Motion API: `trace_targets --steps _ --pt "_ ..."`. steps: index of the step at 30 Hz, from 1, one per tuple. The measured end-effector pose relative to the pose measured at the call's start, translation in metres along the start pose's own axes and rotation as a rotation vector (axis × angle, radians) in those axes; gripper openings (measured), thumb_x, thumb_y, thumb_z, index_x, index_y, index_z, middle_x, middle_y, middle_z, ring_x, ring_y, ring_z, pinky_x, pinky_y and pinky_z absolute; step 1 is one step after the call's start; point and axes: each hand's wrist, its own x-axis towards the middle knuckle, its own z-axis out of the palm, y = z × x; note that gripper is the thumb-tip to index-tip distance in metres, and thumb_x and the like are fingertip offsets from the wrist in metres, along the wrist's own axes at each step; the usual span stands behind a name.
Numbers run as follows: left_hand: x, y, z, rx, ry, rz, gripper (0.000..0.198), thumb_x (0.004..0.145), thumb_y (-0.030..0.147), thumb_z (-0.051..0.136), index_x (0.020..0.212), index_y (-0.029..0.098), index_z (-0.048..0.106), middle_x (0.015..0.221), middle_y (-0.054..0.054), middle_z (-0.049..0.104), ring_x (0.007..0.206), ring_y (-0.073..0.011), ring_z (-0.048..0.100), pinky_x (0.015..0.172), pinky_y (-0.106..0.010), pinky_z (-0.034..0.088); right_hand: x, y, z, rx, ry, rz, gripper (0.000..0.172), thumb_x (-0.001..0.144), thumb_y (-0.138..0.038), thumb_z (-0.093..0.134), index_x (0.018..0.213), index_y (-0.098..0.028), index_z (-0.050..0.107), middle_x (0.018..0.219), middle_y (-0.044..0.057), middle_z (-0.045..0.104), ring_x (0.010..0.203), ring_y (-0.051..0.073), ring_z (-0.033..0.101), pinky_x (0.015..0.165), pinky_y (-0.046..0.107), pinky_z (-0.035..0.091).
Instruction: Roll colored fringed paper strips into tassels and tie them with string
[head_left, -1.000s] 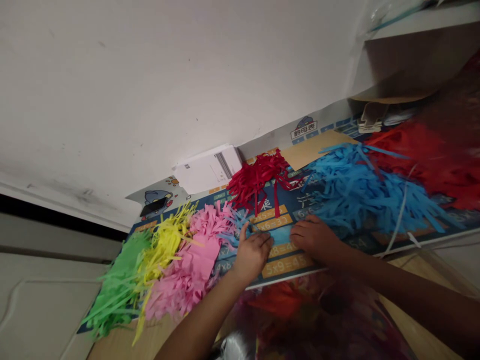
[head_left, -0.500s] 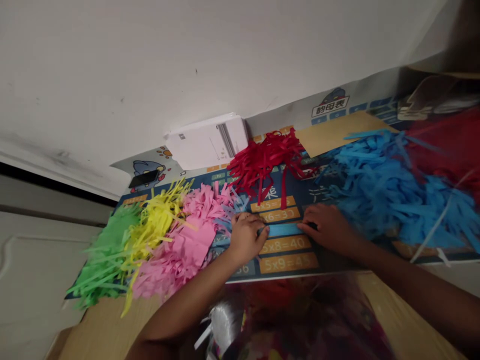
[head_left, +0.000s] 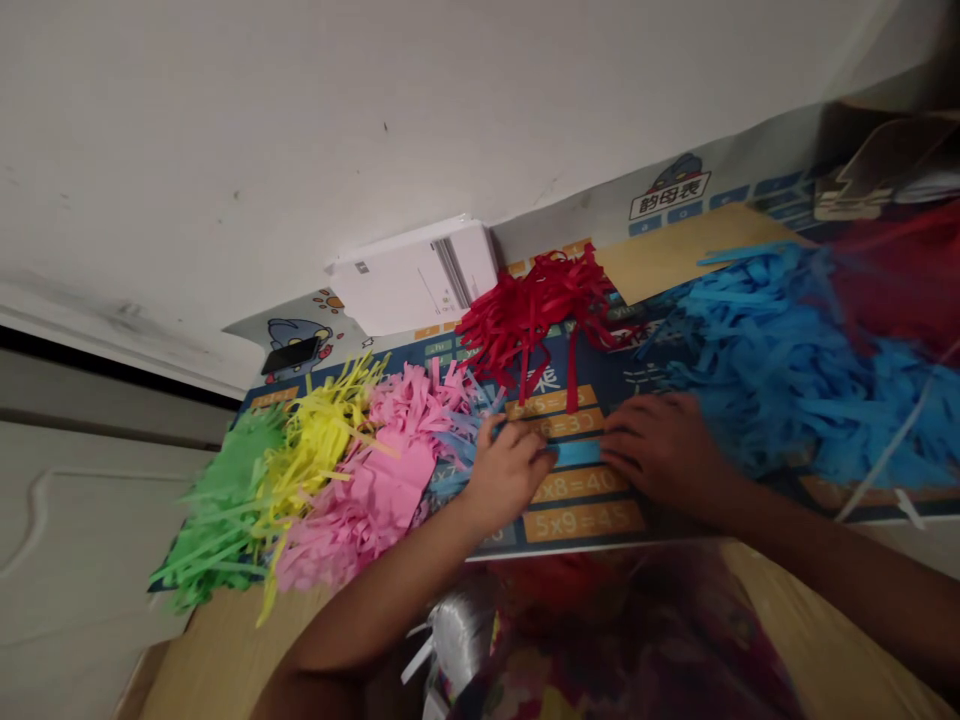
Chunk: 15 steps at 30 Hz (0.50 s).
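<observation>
A short light-blue paper strip lies across the multiplication chart between my hands. At its left end my left hand has its fingers bent and closed on it. Covering the right end is my right hand, its fingers close together and pointing left, holding the strip; the fingertips are slightly blurred. Just left of my left hand spreads a pile of pink paper fringe with some blue-grey strips beside it. Light-blue fringe is heaped to the right of my right hand.
Red fringe lies beyond my hands, near a white box against the wall. Yellow fringe and green fringe are at the left, with a black phone behind. A tan sheet and sheer red material are at the right.
My left hand has shifted slightly right along the strip, so less of it shows. The right hand's fingers have flattened over their end. The view has shifted slightly.
</observation>
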Motion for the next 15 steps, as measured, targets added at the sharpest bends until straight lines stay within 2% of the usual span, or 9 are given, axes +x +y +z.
trace_targets --steps 3,7,9,11,13,15 --pt "0.003 0.006 -0.010 0.074 -0.081 0.146 0.018 0.096 0.024 0.055 0.105 0.024 0.070 0.098 -0.005 0.072 0.109 -0.0253 0.056 0.110 -0.053 0.025 0.001 -0.004 -0.006 -0.004 -0.080 -0.191 0.017 0.095 -0.022 0.058 0.083 -0.023 0.072 0.087 0.004 0.072 0.098 0.024 0.056 0.092 0.044 0.028" --pt "0.014 0.012 -0.016 0.126 -0.093 0.159 0.025 0.093 0.038 0.057 0.095 0.017 0.071 0.089 -0.008 0.071 0.103 -0.0275 0.057 0.109 -0.055 0.026 0.009 0.003 -0.004 -0.050 -0.136 -0.206 0.024 0.095 -0.014 0.051 0.081 -0.020 0.070 0.084 0.005 0.071 0.093 0.022 0.055 0.091 0.043 0.028" --pt "0.017 0.012 -0.012 0.145 -0.061 0.149 0.022 0.093 0.036 0.058 0.089 0.018 0.070 0.085 -0.006 0.071 0.099 -0.0260 0.057 0.106 -0.054 0.028 0.014 0.004 -0.003 -0.062 -0.124 -0.169 0.024 0.094 -0.016 0.051 0.078 -0.019 0.069 0.082 0.005 0.071 0.090 0.022 0.055 0.088 0.043 0.028" --pt "0.018 0.010 -0.007 0.168 0.006 0.143 0.018 0.094 0.030 0.058 0.085 0.019 0.069 0.083 -0.004 0.071 0.094 -0.0237 0.058 0.103 -0.052 0.030 0.017 0.001 -0.001 -0.060 -0.079 -0.138 0.016 0.092 -0.021 0.058 0.080 -0.019 0.069 0.085 0.005 0.071 0.090 0.022 0.054 0.087 0.042 0.028" --pt "0.015 0.008 -0.002 0.191 0.084 0.147 0.017 0.094 0.024 0.058 0.081 0.020 0.068 0.079 -0.002 0.070 0.090 -0.0215 0.058 0.102 -0.050 0.029 0.017 -0.006 0.001 -0.076 -0.044 -0.153 0.008 0.091 -0.023 0.062 0.086 -0.020 0.068 0.090 0.005 0.071 0.094 0.023 0.054 0.087 0.042 0.027" --pt "0.009 0.006 0.001 0.208 0.139 0.159 0.016 0.094 0.022 0.060 0.080 0.021 0.068 0.076 0.000 0.070 0.088 -0.0203 0.059 0.103 -0.050 0.028 0.012 -0.012 0.005 -0.109 -0.025 -0.196 0.007 0.092 -0.020 0.062 0.087 -0.020 0.067 0.088 0.004 0.070 0.093 0.023 0.053 0.087 0.042 0.027"
